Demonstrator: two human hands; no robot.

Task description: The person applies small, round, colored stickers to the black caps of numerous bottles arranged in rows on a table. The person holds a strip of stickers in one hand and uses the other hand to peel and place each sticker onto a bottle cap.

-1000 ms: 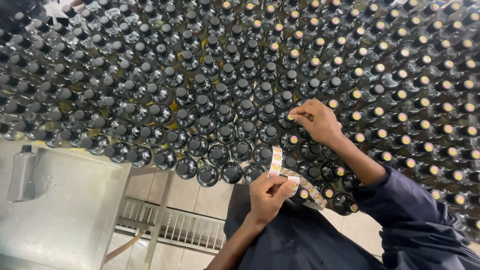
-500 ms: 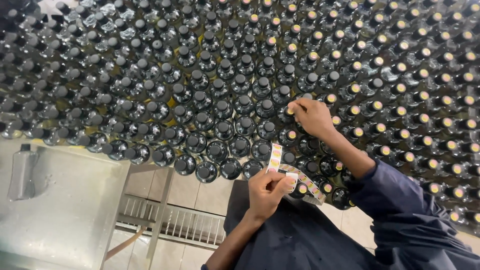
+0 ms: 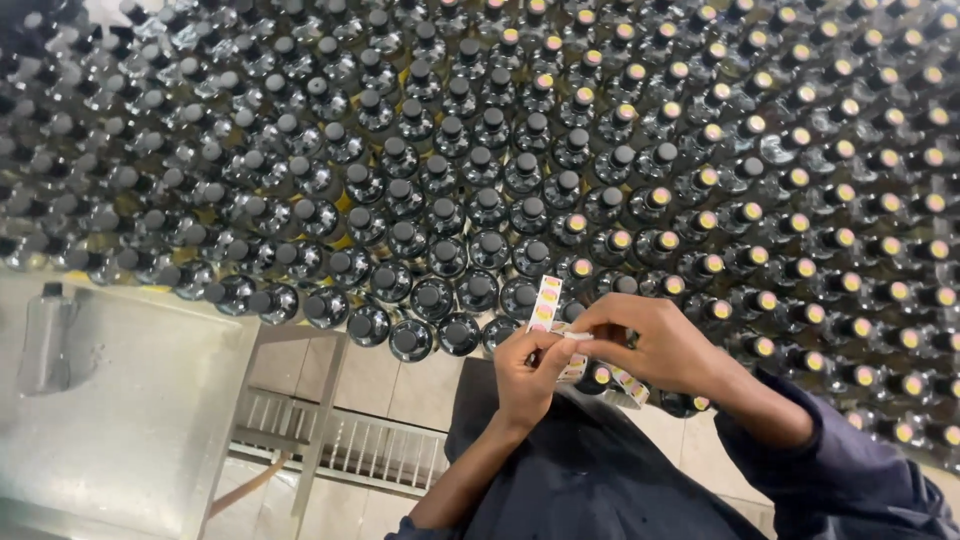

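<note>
Fingers of the right hand [image 3: 665, 345], having left the capped bottles [image 3: 575, 225], are pinching the sticker strip [image 3: 547, 303] at lower centre; left hand [image 3: 530, 375] is gripping it.

Lone clear bottle [image 3: 45, 335] on steel table [image 3: 140, 420], lower left.

Dim, uneven light with glints

Brightest on the steel table [image 3: 130, 400] lower left; small highlights on bottle caps [image 3: 480, 210]; darker, bent and softened toward upper corners; slightly blurred at both hands [image 3: 600, 355].
</note>
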